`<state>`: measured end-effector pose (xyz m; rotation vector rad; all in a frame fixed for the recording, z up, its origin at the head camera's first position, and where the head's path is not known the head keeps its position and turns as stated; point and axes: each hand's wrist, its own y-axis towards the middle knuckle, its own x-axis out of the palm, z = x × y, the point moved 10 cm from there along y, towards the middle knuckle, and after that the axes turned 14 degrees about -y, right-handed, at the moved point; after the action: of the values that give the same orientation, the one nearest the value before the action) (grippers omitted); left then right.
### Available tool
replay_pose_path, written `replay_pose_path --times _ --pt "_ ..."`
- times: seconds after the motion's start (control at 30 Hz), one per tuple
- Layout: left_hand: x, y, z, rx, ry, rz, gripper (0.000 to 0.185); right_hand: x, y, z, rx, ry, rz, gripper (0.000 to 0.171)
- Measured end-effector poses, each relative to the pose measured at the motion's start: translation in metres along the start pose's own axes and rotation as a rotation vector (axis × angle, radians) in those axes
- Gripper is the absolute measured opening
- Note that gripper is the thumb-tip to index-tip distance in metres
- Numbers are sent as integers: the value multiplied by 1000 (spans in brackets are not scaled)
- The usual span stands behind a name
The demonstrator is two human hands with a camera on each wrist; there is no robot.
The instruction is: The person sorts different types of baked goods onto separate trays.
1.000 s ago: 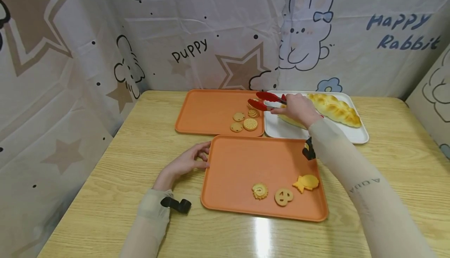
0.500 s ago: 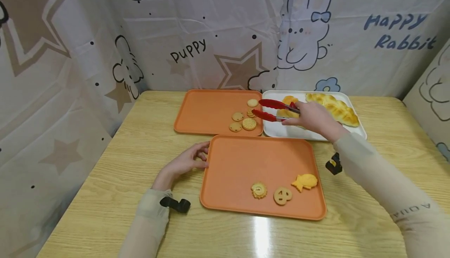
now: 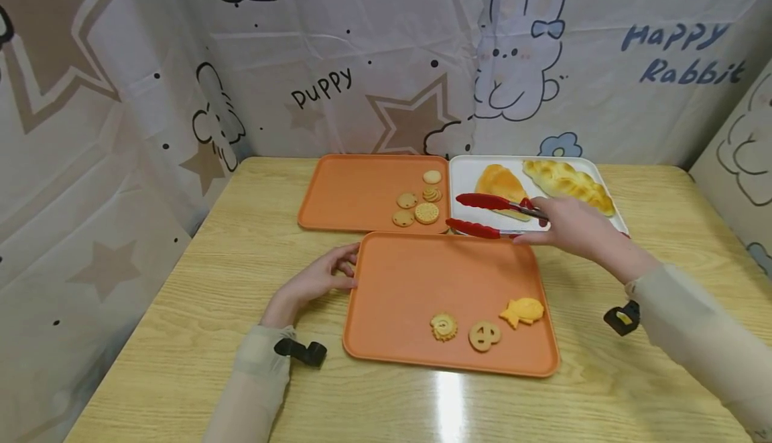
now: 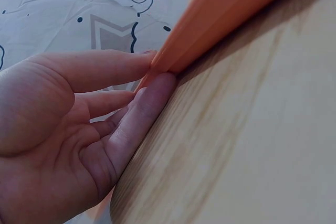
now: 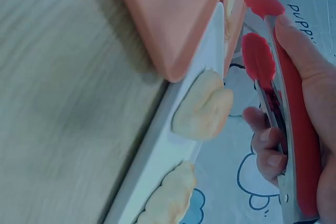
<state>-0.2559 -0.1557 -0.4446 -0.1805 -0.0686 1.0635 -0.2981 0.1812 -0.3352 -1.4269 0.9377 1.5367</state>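
My right hand grips a pair of red-tipped metal tongs. Their tips are spread apart with nothing between them, over the near left part of the white tray. On that tray lie a folded golden bread and a braided loaf. My left hand holds the left rim of the front orange tray, and its fingertips meet the edge in the left wrist view. This tray bears a round swirl cookie, a pretzel-shaped cookie and a fish-shaped cookie.
Behind the front tray stands a second orange tray, with several round cookies at its right end. It sits beside the white tray. A printed curtain hangs behind the wooden table.
My right hand has drawn the tongs right and toward me, away from the back orange tray's cookies, uncovering the folded bread. The tongs' tips have spread wider. My left hand stays at the tray rim.
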Motion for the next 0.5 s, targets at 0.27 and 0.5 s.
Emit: replay_pose_path --times 0.27,0.5 --pt "1 1 0 8 -13 -9 74 -3 -25 5 -57 -53 -11 76" --pt "0 -1 2 15 10 -2 74 -11 -44 10 -104 -52 0 81"
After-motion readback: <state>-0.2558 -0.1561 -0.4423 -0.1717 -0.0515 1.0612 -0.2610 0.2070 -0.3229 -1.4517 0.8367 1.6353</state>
